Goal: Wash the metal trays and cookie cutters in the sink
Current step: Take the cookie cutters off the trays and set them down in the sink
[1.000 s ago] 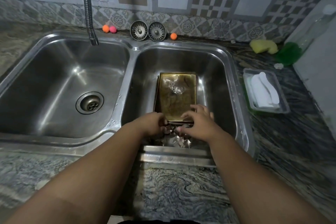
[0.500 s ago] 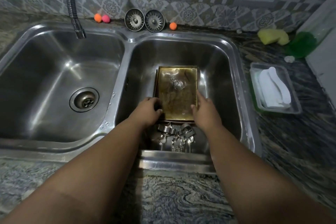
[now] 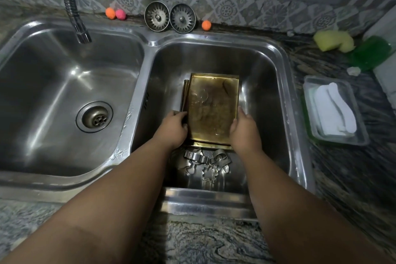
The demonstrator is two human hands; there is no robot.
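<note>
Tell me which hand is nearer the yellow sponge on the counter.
Right. The right hand grips the tray by its right edge, the side toward the yellow sponge; the left hand grips its left edge, farther away.

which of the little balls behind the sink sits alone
The orange ball right of the sink strainers; the other orange ball and the pink ball touch, left of them.
</note>
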